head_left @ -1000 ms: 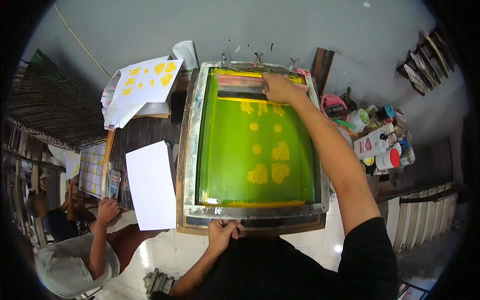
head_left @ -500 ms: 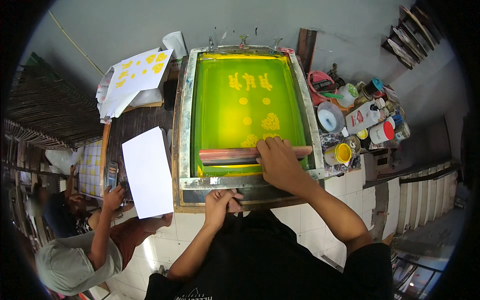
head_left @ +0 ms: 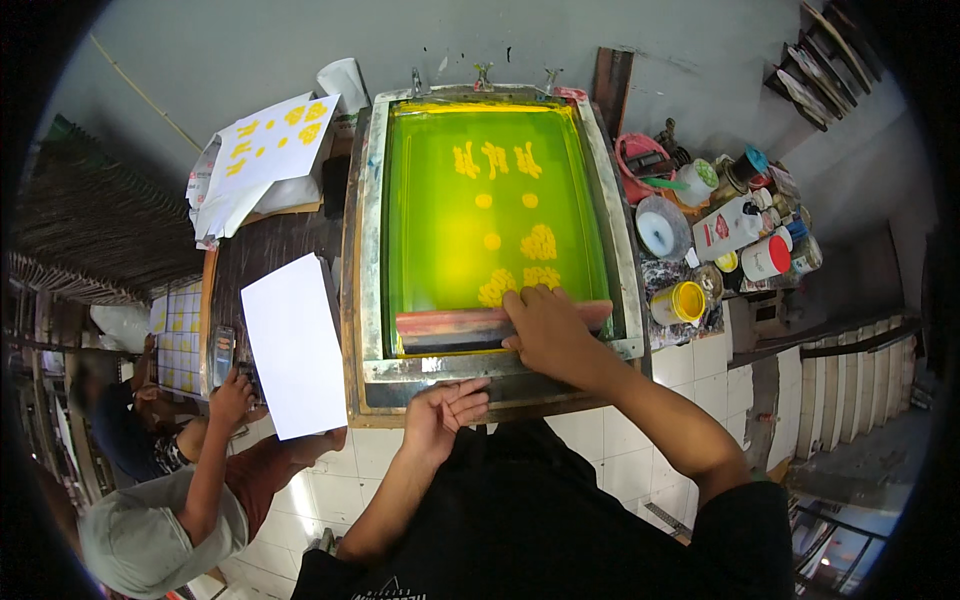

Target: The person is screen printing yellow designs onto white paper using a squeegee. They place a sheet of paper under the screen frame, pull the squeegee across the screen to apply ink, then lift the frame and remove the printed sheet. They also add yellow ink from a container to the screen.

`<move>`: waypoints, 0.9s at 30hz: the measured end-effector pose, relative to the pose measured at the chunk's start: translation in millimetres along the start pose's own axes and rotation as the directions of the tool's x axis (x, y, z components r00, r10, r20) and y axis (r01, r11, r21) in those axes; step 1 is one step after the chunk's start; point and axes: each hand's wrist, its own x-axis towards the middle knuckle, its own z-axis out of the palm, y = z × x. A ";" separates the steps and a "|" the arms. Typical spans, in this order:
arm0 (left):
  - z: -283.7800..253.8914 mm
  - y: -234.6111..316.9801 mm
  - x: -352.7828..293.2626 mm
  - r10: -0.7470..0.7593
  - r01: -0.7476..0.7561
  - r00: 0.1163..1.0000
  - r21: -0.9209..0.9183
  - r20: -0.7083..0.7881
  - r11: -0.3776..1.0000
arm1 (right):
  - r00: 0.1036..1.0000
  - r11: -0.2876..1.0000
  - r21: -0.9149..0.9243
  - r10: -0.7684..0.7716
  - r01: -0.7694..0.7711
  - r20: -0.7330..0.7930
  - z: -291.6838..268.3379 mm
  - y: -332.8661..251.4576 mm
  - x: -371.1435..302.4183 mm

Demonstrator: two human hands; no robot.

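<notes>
A screen printing frame with green-yellow mesh and a yellow flower-and-letter pattern lies in front of me. Across the near end of its mesh rests a long squeegee with a reddish wooden handle. My right hand is wrapped over the squeegee's handle, right of its middle. Just below the frame's near bar, my left hand is held half turned up, its fingers stretched out and loosely bent, with nothing in them. The squeegee's lower edge sits close to the near bar, by a streak of yellow ink.
White blank paper is stacked at the left, with printed sheets behind it. Ink jars, bottles and a yellow tub crowd the right side. A person in a grey shirt sits at the lower left, another person beyond.
The squeegee has shifted slightly nearer me and tilted, with my right hand on it. My left hand's fingers have uncurled and spread.
</notes>
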 end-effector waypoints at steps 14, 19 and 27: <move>-22.9 -17.7 6.8 0.004 -0.003 0.997 0.020 -0.073 1.000 | 0.947 0.954 -0.296 -0.131 0.040 -0.294 -3.5 56.5 91.3; -23.3 -20.4 4.4 -0.013 0.017 0.990 0.024 -0.138 1.000 | 0.944 0.953 -0.303 -0.121 0.024 -0.307 -26.2 95.4 157.4; -13.0 -19.6 -4.4 0.043 -0.040 0.983 0.024 -0.179 0.999 | 0.959 0.946 -0.323 -0.078 -0.015 -0.273 -47.3 159.6 259.4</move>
